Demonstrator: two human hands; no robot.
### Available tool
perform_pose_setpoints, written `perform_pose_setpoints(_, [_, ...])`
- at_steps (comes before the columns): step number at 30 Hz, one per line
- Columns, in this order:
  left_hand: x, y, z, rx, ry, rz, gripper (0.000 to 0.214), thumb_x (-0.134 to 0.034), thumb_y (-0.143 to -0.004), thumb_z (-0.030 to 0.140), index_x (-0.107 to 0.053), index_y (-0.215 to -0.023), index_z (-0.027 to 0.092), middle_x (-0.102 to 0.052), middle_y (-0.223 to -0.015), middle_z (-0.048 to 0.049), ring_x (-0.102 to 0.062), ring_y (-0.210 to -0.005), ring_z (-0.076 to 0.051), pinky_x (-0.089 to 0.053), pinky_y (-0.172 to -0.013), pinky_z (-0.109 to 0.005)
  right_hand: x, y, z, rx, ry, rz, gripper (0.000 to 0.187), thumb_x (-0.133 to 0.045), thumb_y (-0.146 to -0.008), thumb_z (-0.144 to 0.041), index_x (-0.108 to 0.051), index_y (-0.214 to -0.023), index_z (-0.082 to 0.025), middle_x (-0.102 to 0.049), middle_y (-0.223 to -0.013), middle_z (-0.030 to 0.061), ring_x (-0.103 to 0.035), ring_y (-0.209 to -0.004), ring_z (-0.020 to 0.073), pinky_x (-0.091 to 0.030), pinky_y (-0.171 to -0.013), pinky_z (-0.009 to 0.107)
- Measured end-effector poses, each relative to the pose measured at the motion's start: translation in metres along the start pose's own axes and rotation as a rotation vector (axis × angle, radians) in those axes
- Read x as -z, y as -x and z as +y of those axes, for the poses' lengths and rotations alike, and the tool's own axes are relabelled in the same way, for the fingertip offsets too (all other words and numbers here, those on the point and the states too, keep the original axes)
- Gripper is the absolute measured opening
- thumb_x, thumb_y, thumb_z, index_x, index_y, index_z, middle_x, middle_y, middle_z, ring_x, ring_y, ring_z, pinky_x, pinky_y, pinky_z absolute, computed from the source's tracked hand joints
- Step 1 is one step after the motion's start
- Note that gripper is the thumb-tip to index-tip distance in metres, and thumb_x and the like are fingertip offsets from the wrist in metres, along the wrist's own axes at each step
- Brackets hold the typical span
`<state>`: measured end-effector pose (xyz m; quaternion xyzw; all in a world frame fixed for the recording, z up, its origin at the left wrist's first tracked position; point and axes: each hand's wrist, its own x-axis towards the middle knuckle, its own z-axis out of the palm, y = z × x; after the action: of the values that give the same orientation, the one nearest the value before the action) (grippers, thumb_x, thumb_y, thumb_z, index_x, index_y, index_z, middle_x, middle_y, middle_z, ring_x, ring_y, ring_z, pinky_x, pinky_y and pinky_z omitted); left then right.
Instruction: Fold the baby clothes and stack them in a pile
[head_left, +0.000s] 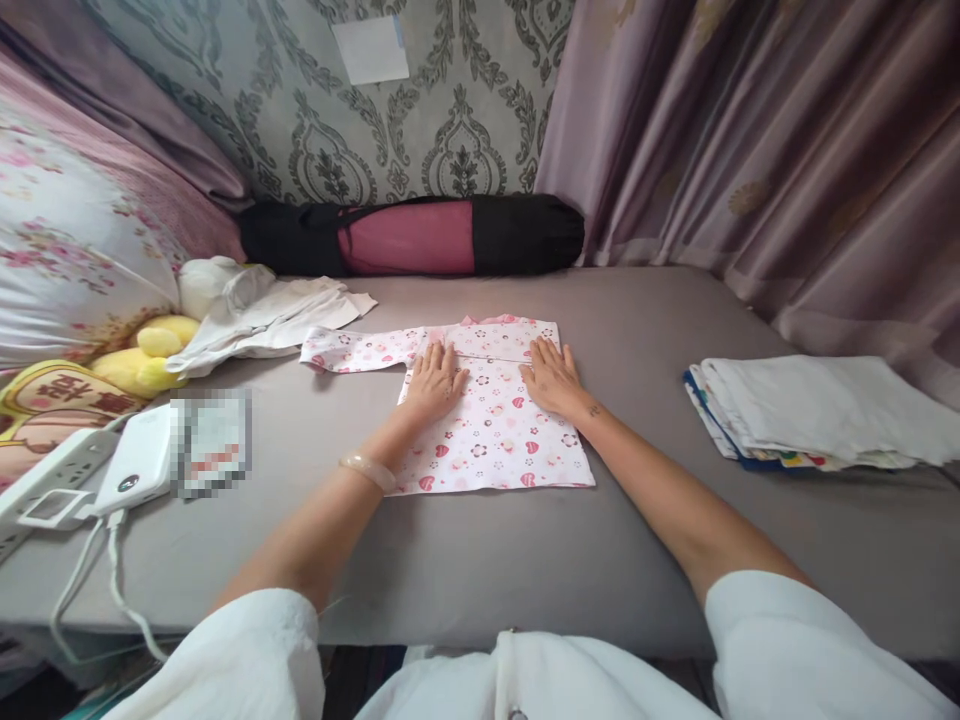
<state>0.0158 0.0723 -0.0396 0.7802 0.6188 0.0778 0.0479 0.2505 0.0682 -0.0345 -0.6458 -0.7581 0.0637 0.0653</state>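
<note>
A small white long-sleeved shirt (495, 430) printed with pink hearts and flowers lies on the grey surface in front of me. Its left sleeve (360, 348) stretches out to the left, while the right sleeve is folded across the upper part, near the pink collar (487, 320). My left hand (435, 382) rests flat on the shirt by the left shoulder, fingers outstretched. Flat near the shirt's right edge lies my right hand (553, 378), its fingers also extended. Neither hand grips the cloth.
Folded white cloths (817, 410) are stacked at the right. On the left are a crumpled white garment (277, 315), a yellow plush toy (146, 355), a white power bank (139, 455) with cables and a power strip (56, 485). A black and pink bag (409, 237) lies along the wall.
</note>
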Motion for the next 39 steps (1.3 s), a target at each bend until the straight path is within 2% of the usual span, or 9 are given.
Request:
perform_pose_setpoints(5, [-0.006, 0.03, -0.002, -0.036, -0.018, -0.032, 0.068, -0.022, -0.099, 0.052, -0.029, -0.151, 0.01, -0.024, -0.16, -0.0178, -0.018, -0.149, -0.029, -0.017, -0.12, -0.049, -0.005, 0.032, -0.007, 0.04, -0.033, -0.031, 0.069, -0.018, -0.099, -0.045, -0.023, -0.154, -0.004, -0.014, -0.163, 0.0131, -0.009, -0.15, 0.0237, -0.005, -0.122, 0.041])
perform_pose_setpoints(9, [-0.007, 0.033, -0.004, -0.062, -0.05, -0.015, 0.067, -0.02, -0.099, 0.05, -0.031, -0.15, 0.008, -0.026, -0.159, -0.0189, -0.019, -0.149, -0.03, -0.016, -0.121, -0.049, -0.007, 0.035, -0.008, 0.031, -0.029, -0.023, 0.067, -0.019, -0.099, -0.044, -0.025, -0.153, -0.003, -0.014, -0.163, 0.0127, -0.01, -0.15, 0.0238, -0.005, -0.122, 0.041])
perform_pose_setpoints(12, [-0.003, 0.038, -0.001, -0.069, -0.045, -0.052, 0.066, -0.021, -0.1, 0.049, -0.029, -0.151, 0.008, -0.025, -0.159, -0.0193, -0.017, -0.149, -0.03, -0.014, -0.121, -0.049, -0.002, 0.041, -0.01, 0.045, -0.03, -0.029, 0.066, -0.02, -0.1, -0.042, -0.026, -0.153, -0.004, -0.014, -0.163, 0.013, -0.01, -0.15, 0.0235, -0.004, -0.122, 0.041])
perform_pose_setpoints(18, [0.001, 0.089, 0.005, -0.274, 0.022, -0.092, 0.065, -0.03, -0.098, 0.054, -0.03, -0.152, 0.018, -0.024, -0.16, -0.0145, -0.018, -0.149, -0.029, -0.02, -0.12, -0.052, 0.007, 0.094, -0.02, 0.207, -0.085, -0.133, 0.067, -0.024, -0.1, -0.05, -0.027, -0.154, -0.012, -0.015, -0.163, 0.0127, -0.007, -0.151, 0.0255, -0.007, -0.122, 0.047])
perform_pose_setpoints(21, [0.003, 0.106, 0.007, -0.307, 0.026, -0.09, 0.064, -0.031, -0.098, 0.055, -0.033, -0.151, 0.02, -0.025, -0.16, -0.0134, -0.017, -0.149, -0.028, -0.02, -0.12, -0.051, 0.008, 0.111, -0.022, 0.249, -0.089, -0.127, 0.064, -0.024, -0.1, -0.05, -0.028, -0.154, -0.015, -0.017, -0.163, 0.0108, -0.006, -0.151, 0.0249, -0.008, -0.122, 0.048])
perform_pose_setpoints(28, [0.007, 0.103, 0.008, -0.291, 0.036, -0.127, 0.066, -0.028, -0.098, 0.059, -0.035, -0.151, 0.019, -0.026, -0.16, -0.0119, -0.018, -0.149, -0.028, -0.019, -0.121, -0.048, 0.007, 0.109, -0.023, 0.244, -0.017, -0.117, 0.063, -0.028, -0.1, -0.047, -0.03, -0.154, -0.013, -0.02, -0.162, 0.0134, -0.012, -0.15, 0.0277, -0.012, -0.121, 0.05])
perform_pose_setpoints(32, [0.013, 0.1, -0.005, -0.287, 0.075, -0.116, 0.061, -0.03, -0.098, 0.055, -0.04, -0.148, 0.022, -0.03, -0.159, -0.0093, -0.023, -0.148, -0.026, -0.022, -0.12, -0.046, 0.017, 0.105, -0.024, 0.275, 0.044, -0.088, 0.058, -0.034, -0.099, -0.043, -0.04, -0.148, -0.013, -0.034, -0.156, 0.0165, -0.028, -0.144, 0.0308, -0.024, -0.117, 0.049])
perform_pose_setpoints(36, [0.025, 0.093, -0.028, -0.201, 0.257, -0.004, 0.048, -0.04, -0.095, 0.047, -0.055, -0.134, 0.021, -0.051, -0.145, -0.012, -0.047, -0.134, -0.025, -0.039, -0.112, -0.039, 0.035, 0.086, -0.023, 0.348, 0.031, -0.091, 0.038, -0.039, -0.097, -0.034, -0.062, -0.122, -0.019, -0.06, -0.129, 0.0144, -0.053, -0.12, 0.0271, -0.04, -0.103, 0.04])
perform_pose_setpoints(39, [0.035, 0.085, -0.051, 0.025, 0.526, 0.172, 0.039, -0.045, -0.091, 0.044, -0.063, -0.116, 0.021, -0.068, -0.119, -0.0102, -0.064, -0.109, -0.023, -0.051, -0.095, -0.035, 0.043, 0.062, -0.025, 0.282, -0.013, -0.133, 0.033, -0.039, -0.095, -0.032, -0.068, -0.104, -0.021, -0.067, -0.111, 0.0113, -0.061, -0.103, 0.0249, -0.045, -0.092, 0.037])
